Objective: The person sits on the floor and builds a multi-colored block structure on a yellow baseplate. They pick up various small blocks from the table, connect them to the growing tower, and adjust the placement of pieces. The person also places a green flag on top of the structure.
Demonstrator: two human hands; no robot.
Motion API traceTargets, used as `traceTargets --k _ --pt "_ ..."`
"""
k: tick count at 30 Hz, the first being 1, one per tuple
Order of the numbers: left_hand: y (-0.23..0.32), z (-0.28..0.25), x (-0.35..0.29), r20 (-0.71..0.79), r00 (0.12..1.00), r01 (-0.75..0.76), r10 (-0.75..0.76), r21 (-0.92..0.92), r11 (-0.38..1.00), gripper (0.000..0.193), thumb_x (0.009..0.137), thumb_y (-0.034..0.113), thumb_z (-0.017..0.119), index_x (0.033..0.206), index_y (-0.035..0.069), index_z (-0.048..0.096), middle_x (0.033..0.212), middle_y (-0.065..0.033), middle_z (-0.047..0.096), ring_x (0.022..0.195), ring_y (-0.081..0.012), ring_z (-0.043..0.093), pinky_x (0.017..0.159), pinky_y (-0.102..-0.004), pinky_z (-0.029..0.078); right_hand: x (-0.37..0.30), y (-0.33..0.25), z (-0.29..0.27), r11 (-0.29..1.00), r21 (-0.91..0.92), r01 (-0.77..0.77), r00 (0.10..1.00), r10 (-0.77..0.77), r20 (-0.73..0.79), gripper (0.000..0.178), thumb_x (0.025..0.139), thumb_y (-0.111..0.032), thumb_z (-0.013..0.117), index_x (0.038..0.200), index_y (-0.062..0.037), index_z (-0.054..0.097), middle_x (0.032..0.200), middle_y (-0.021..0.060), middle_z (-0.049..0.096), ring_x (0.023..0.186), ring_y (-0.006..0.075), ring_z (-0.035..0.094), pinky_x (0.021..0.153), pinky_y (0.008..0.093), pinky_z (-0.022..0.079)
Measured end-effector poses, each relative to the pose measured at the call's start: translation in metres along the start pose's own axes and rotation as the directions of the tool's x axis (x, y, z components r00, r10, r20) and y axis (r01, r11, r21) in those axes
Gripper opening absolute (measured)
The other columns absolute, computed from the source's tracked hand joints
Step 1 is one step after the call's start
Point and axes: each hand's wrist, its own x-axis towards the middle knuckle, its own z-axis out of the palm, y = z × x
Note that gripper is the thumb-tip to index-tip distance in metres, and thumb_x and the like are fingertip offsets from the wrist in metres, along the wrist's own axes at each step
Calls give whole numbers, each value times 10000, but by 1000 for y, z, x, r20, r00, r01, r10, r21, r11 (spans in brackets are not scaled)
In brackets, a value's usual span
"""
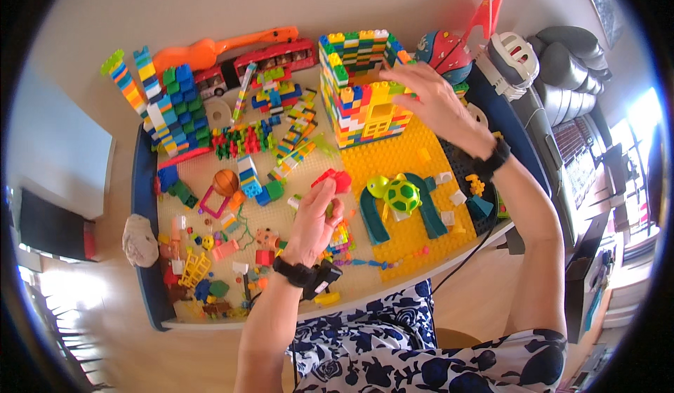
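My left hand (314,217) is raised over the middle of the table with its fingers closed on a red brick (335,180). My right hand (437,102) reaches to the far right and rests its fingers on the top edge of a many-coloured brick house (361,88) with a yellow window. The house stands on a yellow baseplate (414,158). A green and yellow turtle toy (399,195) sits on that plate inside a dark teal arch (372,217), between my two hands.
Tall brick towers (172,109) stand at the far left. An orange toy guitar (225,48) and a red toy bus (274,57) lie along the back. Several loose bricks and small toys cover the cream baseplate (210,252). A cable (463,256) hangs off the front edge.
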Motion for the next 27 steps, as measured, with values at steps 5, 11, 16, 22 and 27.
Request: traceTargets --k 5,11,16,22,27 --pt "5 17 -9 15 1000 -4 3 102 995 271 913 294 565 1096 98 607 669 69 472 568 -23 391 511 -178 285 -37 -64 24 844 477 -245 941 87 328 273 814 -118 619 1068 -21 596 982 140 611 837 252 610 733 307 485" --pt "9 20 -12 53 998 -48 36 245 968 293 906 239 580 1144 70 559 681 51 492 500 -27 405 449 -178 281 -39 -81 28 849 450 -279 879 37 475 239 824 -196 584 982 -17 597 858 142 615 842 319 597 717 369 473" --pt "3 19 -9 76 994 -93 78 235 967 353 925 265 540 1187 36 485 830 -19 588 492 -32 432 418 -175 298 -40 -85 20 942 317 -109 905 -38 423 306 800 -151 570 1084 -39 550 884 150 604 857 329 595 737 397 479" --pt "2 12 -3 24 995 -103 101 288 952 354 948 298 487 1166 20 499 905 -72 632 492 -40 434 427 -180 327 14 -35 -27 941 328 -87 963 -6 270 222 764 -72 578 976 -8 600 882 122 609 803 243 612 726 312 491" --pt "-2 14 -8 40 999 -1 -14 336 942 329 943 261 499 1172 25 498 929 -85 639 499 -26 432 430 -167 343 65 12 -39 877 238 -418 872 313 377 283 774 -102 583 1040 -8 606 900 144 653 799 205 633 713 299 483"
